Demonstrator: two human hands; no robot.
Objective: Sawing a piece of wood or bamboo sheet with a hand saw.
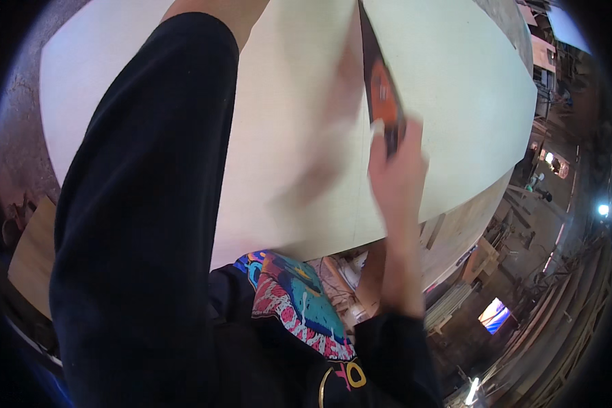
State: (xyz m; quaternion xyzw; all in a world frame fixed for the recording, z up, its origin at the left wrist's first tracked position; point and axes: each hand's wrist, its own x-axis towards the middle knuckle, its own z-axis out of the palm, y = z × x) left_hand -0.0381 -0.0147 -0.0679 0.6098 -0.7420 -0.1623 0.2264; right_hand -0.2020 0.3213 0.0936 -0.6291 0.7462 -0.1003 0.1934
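Observation:
A large pale sheet [285, 170] lies spread in front of me, a thin straight line running down it. My right hand [398, 163] is closed round the grip of a handsaw [382, 88], slightly blurred. The saw's dark blade with an orange patch points away from me along that line and narrows toward the top edge. The blade casts a soft shadow on the sheet to its left. My left arm in a black sleeve [143, 170] stretches across the sheet to the top edge, where only a bare forearm [224, 17] shows; the left hand is out of the picture.
Beneath the sheet's right side, a wooden board or bench [455, 231] shows. Stacked long timber [557, 326] and scattered workshop clutter fill the right side. Another brown panel [32, 262] stands at the lower left. The sheet's near edge is close to my body.

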